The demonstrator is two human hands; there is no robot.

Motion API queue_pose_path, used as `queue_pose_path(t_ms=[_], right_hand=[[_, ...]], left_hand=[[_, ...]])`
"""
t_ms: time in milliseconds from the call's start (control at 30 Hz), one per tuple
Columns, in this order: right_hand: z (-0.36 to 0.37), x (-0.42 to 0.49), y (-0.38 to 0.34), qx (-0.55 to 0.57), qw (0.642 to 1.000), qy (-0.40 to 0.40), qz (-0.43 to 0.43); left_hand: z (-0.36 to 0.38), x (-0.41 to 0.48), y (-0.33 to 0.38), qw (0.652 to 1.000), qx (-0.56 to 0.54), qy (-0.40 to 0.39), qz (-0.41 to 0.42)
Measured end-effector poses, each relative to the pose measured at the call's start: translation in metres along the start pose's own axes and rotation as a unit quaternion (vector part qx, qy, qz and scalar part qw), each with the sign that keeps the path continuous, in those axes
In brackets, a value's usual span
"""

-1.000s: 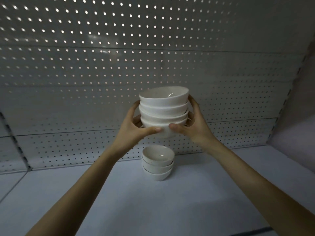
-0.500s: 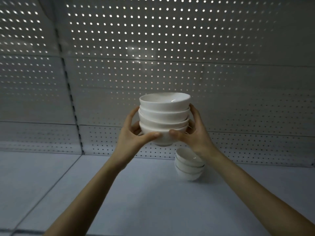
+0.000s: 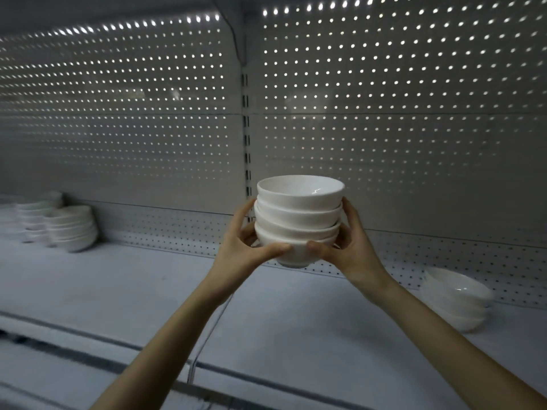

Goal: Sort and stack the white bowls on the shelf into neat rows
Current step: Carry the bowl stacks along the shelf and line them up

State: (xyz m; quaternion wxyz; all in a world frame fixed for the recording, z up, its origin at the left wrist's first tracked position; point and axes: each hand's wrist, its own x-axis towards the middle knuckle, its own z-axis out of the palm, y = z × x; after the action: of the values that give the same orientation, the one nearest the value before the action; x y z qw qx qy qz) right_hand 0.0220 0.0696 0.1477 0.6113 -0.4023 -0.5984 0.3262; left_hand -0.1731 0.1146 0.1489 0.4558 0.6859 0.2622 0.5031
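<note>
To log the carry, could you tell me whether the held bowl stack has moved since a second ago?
Yes. The held bowl stack moved left: once above the short bowl stack, it is now well left of it.

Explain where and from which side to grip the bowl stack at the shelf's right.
Grip the stack by its bottom bowl from both sides, fingers low. The wall curves in toward its base, leaving room underneath, and the nested upper bowls would probably lift off otherwise.
</note>
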Motion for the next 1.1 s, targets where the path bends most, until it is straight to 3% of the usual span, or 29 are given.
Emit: queue_pose_path(t_ms=[567,1100], right_hand=[[0.182,0.062,0.038,0.026,0.994,-0.105,0.013],[0.34,0.205,0.131,0.052,0.988,-0.142,0.029]], left_hand=[[-0.184,-0.03,-0.023,0.995,0.025,0.094,-0.027],[-0.374,0.05,-0.096,0.989,0.058,0.118,-0.062]])
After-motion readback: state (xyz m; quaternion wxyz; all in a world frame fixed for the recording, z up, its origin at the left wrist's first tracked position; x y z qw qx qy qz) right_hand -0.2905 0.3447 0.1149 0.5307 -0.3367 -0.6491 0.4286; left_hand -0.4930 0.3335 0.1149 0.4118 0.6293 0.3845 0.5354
